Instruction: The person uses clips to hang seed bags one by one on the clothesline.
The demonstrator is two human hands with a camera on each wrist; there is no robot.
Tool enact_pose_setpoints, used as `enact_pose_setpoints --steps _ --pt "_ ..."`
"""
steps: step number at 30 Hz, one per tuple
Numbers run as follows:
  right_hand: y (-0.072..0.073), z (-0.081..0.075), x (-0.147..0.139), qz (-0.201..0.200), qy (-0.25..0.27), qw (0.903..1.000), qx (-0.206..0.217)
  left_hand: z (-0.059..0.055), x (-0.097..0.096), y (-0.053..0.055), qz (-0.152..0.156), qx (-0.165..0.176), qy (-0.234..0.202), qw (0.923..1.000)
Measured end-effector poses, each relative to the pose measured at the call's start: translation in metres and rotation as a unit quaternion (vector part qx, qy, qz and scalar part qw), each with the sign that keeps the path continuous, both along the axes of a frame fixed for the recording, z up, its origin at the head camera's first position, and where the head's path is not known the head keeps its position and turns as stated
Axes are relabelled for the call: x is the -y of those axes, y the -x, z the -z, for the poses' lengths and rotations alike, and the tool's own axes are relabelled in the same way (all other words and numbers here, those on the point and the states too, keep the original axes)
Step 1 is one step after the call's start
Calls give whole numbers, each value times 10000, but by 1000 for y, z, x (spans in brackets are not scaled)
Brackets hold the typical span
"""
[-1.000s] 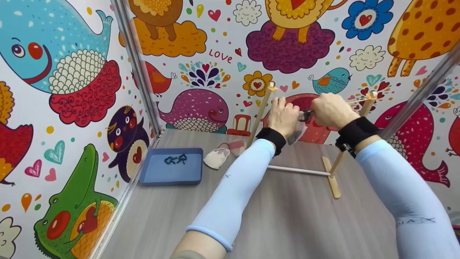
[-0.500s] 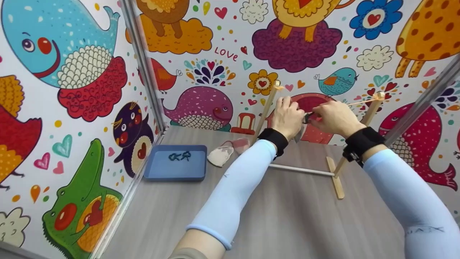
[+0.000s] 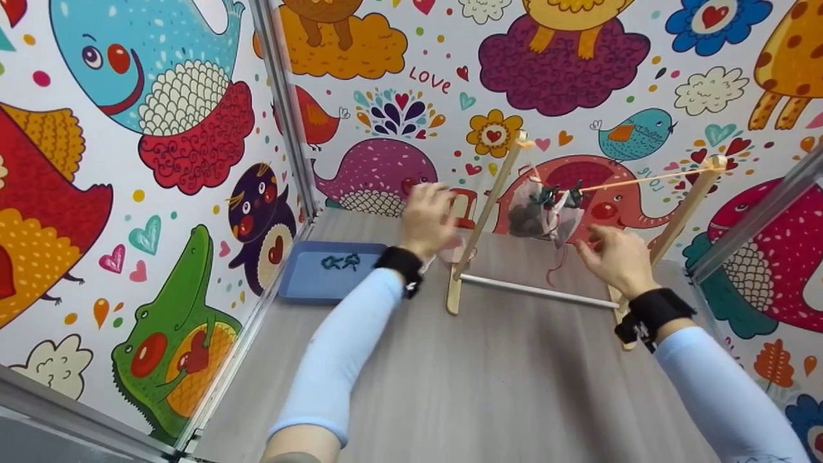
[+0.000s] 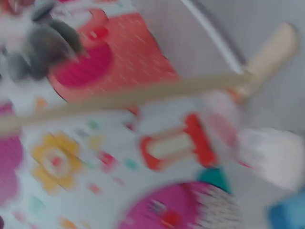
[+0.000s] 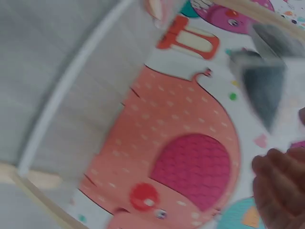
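Small clear bags (image 3: pixel 526 218) with dark contents hang from a string (image 3: pixel 643 180) tied between two wooden posts. Dark green clips (image 3: pixel 548 196) fasten them at the top, and a red cord dangles below. Empty, my right hand (image 3: pixel 614 257) hovers just right of and below the bags, fingers loosely bent; the right wrist view has its fingertips close by a blurred bag (image 5: pixel 264 81). My left hand (image 3: pixel 427 218), also empty and blurred, is left of the near-left post (image 3: pixel 492 206). Below it lie a pinkish bag (image 3: pixel 458 251) and a white-filled bag (image 4: pixel 274 155).
A blue tray (image 3: pixel 308 283) holding dark green clips (image 3: pixel 341 262) stands at the left of the table. The stand has a white crossbar (image 3: pixel 540 287) low between its feet and a right post (image 3: pixel 688 206). Patterned walls rise behind and at the left.
Both hands have let go of the clipped bag, which now hangs on the string. The left hand has moved left toward the tray; the right has drawn back and down. The view has shifted.
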State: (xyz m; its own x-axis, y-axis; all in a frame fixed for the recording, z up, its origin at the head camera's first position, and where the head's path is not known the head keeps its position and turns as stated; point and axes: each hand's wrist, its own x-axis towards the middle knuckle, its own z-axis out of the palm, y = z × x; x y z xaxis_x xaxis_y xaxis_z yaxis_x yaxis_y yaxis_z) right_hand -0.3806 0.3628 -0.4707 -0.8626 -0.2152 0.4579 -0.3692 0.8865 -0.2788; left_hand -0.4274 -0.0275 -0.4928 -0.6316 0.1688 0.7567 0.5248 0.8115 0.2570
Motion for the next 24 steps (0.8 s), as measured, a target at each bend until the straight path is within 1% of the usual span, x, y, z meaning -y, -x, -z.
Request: enact_pose_setpoints --steps 2,4,5,7,10,12,16,18,22,24 --pt "-5 15 -1 173 67 9985 517 26 39 3 -487 523 -23 9974" --pt "-8 30 -1 289 31 9949 968 52 77 3 -905 1052 -54 9903" --pt "-10 37 -1 318 -15 9930 1133 64 94 1 -1080 1323 -84 9853" --pt "-12 50 -1 369 -83 9899 1363 82 122 -5 -1428 1841 -159 9724" --pt "-14 66 -2 416 -167 9877 1498 103 153 -14 -1876 2378 -185 9528" --pt "-14 74 -1 454 -207 9871 1521 113 167 -17 -2052 2605 -98 9434" --pt "-16 87 1 485 -372 9851 1609 128 182 -21 -2134 3118 182 9257" --pt "-18 92 2 441 -402 9834 1715 134 186 -22 -2129 3482 267 9125" --pt "-22 102 5 338 -300 9761 2128 147 194 -25 -2089 4285 295 8786" --pt "-24 108 7 267 -208 9732 2273 154 198 -27 -2012 4604 309 8641"
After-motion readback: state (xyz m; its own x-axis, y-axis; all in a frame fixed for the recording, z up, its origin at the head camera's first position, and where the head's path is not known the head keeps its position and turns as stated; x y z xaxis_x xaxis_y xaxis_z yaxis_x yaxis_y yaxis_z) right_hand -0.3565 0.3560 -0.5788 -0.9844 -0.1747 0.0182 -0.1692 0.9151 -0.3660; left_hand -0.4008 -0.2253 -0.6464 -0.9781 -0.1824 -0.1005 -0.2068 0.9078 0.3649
